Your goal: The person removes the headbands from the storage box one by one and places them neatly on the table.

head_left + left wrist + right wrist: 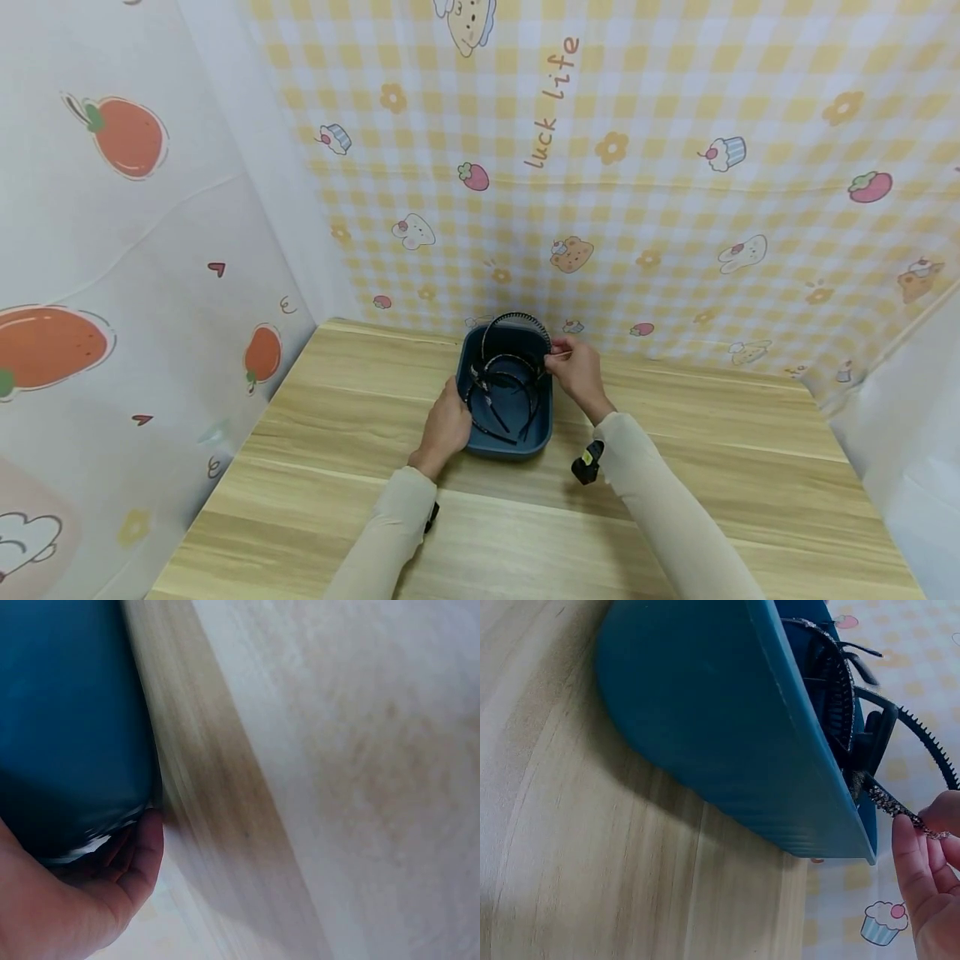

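At the bin's (506, 453) right rim, the right hand (579, 371) pinches a headband (891, 803); the left hand (446, 421) grips the bin's left wall. The pinched strip is dark, speckled with glitter. A black toothed arch (517, 315) rises at the bin's far end. Table (750, 467) spreads on the bin's left and right; cloth (645, 217) hangs just beyond.

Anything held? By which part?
Right hand pinches a black headband along a glittery stretch; left hand grips the blue bin by its left wall.
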A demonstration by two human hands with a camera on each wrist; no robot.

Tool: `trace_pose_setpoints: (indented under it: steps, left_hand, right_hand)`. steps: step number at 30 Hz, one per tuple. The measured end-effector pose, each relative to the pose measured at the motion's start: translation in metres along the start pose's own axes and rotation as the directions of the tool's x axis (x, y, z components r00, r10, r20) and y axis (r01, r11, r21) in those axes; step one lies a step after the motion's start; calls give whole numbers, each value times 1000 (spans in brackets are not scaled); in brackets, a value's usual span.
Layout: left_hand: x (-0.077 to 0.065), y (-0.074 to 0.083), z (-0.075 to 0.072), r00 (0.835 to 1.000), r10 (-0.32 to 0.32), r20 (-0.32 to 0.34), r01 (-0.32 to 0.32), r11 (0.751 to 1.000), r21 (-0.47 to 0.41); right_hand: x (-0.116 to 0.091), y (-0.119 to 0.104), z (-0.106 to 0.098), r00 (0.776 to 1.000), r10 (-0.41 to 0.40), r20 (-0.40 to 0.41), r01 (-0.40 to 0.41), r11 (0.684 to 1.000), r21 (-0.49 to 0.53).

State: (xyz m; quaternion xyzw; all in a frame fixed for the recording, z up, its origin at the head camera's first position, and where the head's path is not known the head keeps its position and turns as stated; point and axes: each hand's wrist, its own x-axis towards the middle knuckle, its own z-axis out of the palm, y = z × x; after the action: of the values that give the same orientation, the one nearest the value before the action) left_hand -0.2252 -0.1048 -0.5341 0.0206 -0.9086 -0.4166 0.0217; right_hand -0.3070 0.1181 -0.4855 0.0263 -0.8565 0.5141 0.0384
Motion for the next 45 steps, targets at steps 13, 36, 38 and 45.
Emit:
trace_pose_setpoints:
  steps: [13, 36, 38, 45]
  left_hand:
    - [1, 0, 1, 1000, -11, -7, 11, 1000, 6]
    - [2, -1, 0, 1000, 7, 2, -7, 1000, 21]
    - [2, -2, 1, 1000, 5, 2, -6, 1000, 19]
    - [4, -2, 1, 1000, 2, 19, -2, 1000, 14]
  right_hand:
    - [3, -5, -2, 995, -66, -69, 68, 997, 32]
    - [3, -14, -16, 989, -142, -33, 143, 989, 21]
    - [4, -14, -19, 991, -131, -27, 132, 991, 16]
    - [4, -13, -30, 996, -95, 0, 94, 993, 68]
